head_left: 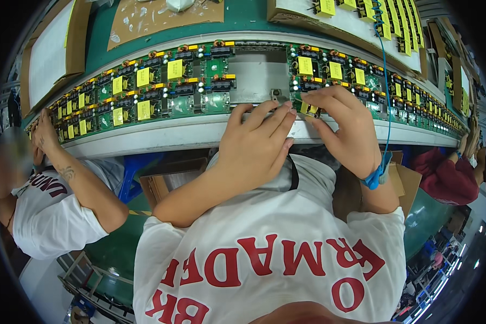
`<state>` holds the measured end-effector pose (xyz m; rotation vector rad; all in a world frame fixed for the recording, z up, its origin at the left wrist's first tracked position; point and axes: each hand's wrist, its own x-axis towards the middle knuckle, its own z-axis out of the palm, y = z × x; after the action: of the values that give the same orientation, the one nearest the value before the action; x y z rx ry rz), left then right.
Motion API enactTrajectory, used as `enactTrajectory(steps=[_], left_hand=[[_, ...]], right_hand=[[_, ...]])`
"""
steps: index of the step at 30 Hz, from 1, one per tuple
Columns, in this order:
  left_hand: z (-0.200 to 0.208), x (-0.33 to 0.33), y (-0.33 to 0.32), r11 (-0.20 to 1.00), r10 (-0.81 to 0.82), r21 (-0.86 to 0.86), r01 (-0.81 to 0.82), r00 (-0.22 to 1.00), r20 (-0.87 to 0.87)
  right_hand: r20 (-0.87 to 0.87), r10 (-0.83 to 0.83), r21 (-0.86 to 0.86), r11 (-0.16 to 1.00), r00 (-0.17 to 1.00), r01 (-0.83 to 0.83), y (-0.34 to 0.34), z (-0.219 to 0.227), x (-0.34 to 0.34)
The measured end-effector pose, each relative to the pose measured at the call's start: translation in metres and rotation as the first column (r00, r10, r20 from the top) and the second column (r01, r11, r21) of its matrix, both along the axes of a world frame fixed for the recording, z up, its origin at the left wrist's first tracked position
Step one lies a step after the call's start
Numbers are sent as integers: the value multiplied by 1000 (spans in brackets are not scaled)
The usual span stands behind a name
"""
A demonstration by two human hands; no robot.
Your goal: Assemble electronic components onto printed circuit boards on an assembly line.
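My right hand [346, 127] pinches a small yellow transformer [309, 108] between thumb and fingers, at the near edge of a green circuit board panel [373, 81]. Part of that transformer is hidden by the fingertips. My left hand [256, 137] lies palm down with its fingers stretched out, their tips at the board's left corner beside the transformer. Other yellow transformers, such as one upright block [305, 66], stand on the boards. To the left, a second board panel [216, 67] sits on the same rail, with a gap between the two panels.
A tray of yellow transformers [383, 27] stands beyond the line at right. A blue coiled cord [387, 92] hangs down to the blue strap [373, 177] on my right wrist. Cardboard [162, 21] lies at the back. Co-workers' arms [75, 173] reach the line at both sides.
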<state>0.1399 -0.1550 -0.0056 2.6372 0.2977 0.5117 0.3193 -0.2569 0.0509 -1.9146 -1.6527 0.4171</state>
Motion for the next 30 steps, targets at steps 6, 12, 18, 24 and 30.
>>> enactTrajectory(steps=[6, 12, 18, 24, 30], left_hand=[[1, 0, -1, 1000, -5, 20, 5, 1000, -1], [0, 1, -4, 1000, -7, 28, 7, 1000, 12], [-1, 0, 3, 1000, -20, -1, 20, 1000, 8], [9, 0, 2, 1000, -15, 27, 14, 1000, 5], [5, 0, -4, 999, -25, -34, 26, 999, 32]], right_hand=[[12, 6, 38, 999, 1000, -7, 3, -3, -3], [-31, 1, 43, 999, 1000, 0, -4, -6, 1], [-23, -4, 21, 1000, 1000, 4, 2, -6, 3], [-14, 7, 71, 997, 1000, -6, 0, -3, 0], [3, 24, 145, 989, 1000, -24, -7, -6, 4]])
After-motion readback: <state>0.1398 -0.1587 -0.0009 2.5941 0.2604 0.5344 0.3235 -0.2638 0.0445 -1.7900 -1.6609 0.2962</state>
